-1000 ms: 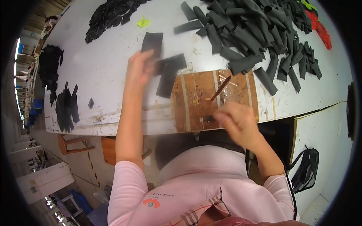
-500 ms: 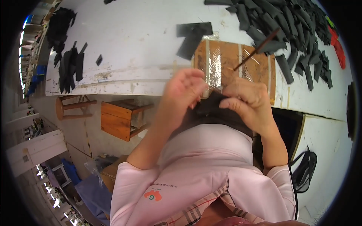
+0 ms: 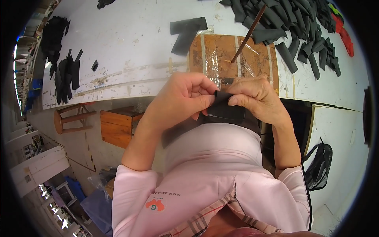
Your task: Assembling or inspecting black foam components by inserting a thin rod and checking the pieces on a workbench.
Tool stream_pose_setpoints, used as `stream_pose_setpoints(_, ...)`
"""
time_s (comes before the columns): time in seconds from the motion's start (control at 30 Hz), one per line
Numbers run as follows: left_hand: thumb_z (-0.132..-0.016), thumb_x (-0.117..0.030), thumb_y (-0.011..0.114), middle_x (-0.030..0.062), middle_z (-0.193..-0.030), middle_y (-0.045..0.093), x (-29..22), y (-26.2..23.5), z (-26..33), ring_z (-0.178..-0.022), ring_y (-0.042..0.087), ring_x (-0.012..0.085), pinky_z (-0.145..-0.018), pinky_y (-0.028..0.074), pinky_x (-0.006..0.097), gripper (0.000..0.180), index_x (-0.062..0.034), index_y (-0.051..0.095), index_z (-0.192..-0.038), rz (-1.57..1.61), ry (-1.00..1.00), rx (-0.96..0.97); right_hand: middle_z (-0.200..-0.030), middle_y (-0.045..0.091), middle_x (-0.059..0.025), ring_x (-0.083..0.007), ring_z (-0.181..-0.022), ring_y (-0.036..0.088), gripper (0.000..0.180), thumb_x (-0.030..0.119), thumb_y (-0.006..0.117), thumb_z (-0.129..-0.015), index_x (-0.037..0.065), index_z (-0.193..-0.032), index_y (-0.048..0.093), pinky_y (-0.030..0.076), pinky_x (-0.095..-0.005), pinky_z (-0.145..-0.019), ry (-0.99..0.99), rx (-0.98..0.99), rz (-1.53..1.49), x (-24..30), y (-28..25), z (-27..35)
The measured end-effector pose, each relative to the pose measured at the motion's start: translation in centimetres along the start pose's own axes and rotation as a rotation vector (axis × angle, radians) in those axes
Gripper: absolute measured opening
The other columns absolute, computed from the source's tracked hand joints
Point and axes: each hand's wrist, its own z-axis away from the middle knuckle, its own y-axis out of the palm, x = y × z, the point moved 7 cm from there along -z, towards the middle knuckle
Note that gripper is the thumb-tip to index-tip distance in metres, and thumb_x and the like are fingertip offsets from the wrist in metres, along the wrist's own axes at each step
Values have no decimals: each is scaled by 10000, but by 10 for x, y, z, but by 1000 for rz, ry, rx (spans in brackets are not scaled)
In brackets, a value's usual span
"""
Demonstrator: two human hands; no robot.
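Just in front of my body, both hands meet at a piece of black fabric [image 3: 227, 112]. My left hand [image 3: 184, 94] pinches its upper left edge between thumb and fingers. From the other side, my right hand [image 3: 258, 98] grips the top edge, thumb pressed on the near face and fingers curled behind. The fabric hangs down between the hands toward my lap. Beyond them lies a brown wooden board [image 3: 197, 53] with bands of clear tape, at the table's front edge. A thin dark brown rod [image 3: 248, 33] rises at a slant from this board.
Two dark fabric pieces [image 3: 185, 37] overlap beside the board on the white table [image 3: 130, 43]. A large heap of dark strips [image 3: 276, 23] covers the far right; smaller heaps [image 3: 65, 77] lie left. Wooden stools [image 3: 118, 127] stand on the floor at left. A black bag [image 3: 319, 166] hangs at right.
My left thumb and fingers have closed on the fabric's edge, where they were apart and blurred before. The fabric now shows more of its flat face. The whole view has shifted slightly.
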Motion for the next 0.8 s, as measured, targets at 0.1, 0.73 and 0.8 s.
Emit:
stream_pose_setpoints(0.1,-744,2,572,-13,-602,527,6,1,-1,-481,468,18,-409,369,154,87,21,560,-828,-229,-42,-106,-707,527,-109,-237,-661,531,182,140,655,-680,2,-771,579,420,-317,-578,-127,-14,263,9,1,1)
stream_pose_setpoints(0.73,-704,42,578,77,-661,577,13,-4,7,-527,524,119,-464,403,210,130,17,561,-830,-405,492,-897,-729,434,-89,-245,-678,499,108,35,548,-663,39,-756,493,433,-328,-572,-239,-526,824,10,26,0)
stream_pose_setpoints(0.8,-709,73,563,57,-678,543,28,-12,-8,-410,389,16,-349,288,146,210,22,507,-905,139,188,-712,-721,452,-79,-212,-654,502,104,34,566,-668,24,-755,511,429,-310,-555,-236,-572,714,0,18,-2)
